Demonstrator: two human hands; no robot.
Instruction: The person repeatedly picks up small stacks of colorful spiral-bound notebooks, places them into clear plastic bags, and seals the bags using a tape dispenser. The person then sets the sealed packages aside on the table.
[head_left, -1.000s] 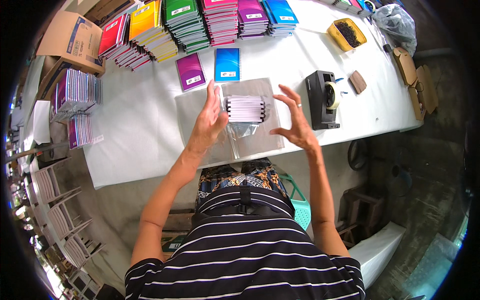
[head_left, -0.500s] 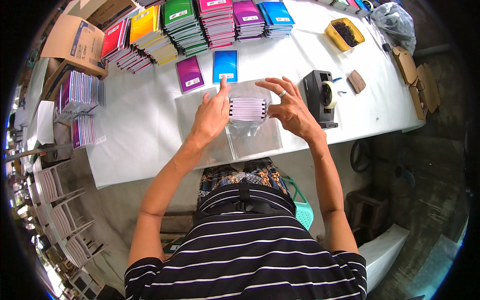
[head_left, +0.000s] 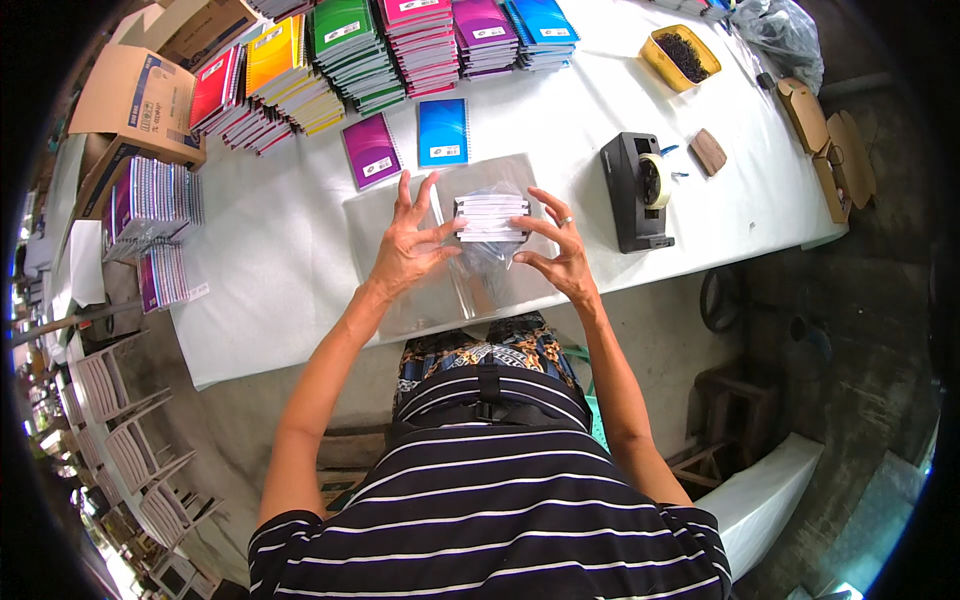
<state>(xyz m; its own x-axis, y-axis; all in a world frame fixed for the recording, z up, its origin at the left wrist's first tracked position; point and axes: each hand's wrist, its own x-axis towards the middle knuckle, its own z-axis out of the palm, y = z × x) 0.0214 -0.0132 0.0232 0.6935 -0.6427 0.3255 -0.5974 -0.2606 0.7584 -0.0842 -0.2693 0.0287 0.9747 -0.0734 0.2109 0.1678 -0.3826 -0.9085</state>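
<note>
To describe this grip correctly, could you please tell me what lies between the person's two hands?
The head view shows a white-edged stack, with clear plastic at its near side, between the left hand and right hand.

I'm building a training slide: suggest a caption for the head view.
Left hand and right hand flank a white, dark-ended stack on clear plastic sheeting, near a black tape dispenser.

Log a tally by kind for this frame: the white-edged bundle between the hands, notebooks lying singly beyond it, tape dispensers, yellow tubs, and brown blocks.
White-edged bundle between the left hand and right hand: 1
Single notebooks: 2 (purple notebook, blue notebook)
Tape dispenser: 1
Yellow tub: 1
Brown block: 1
Total: 6
</note>
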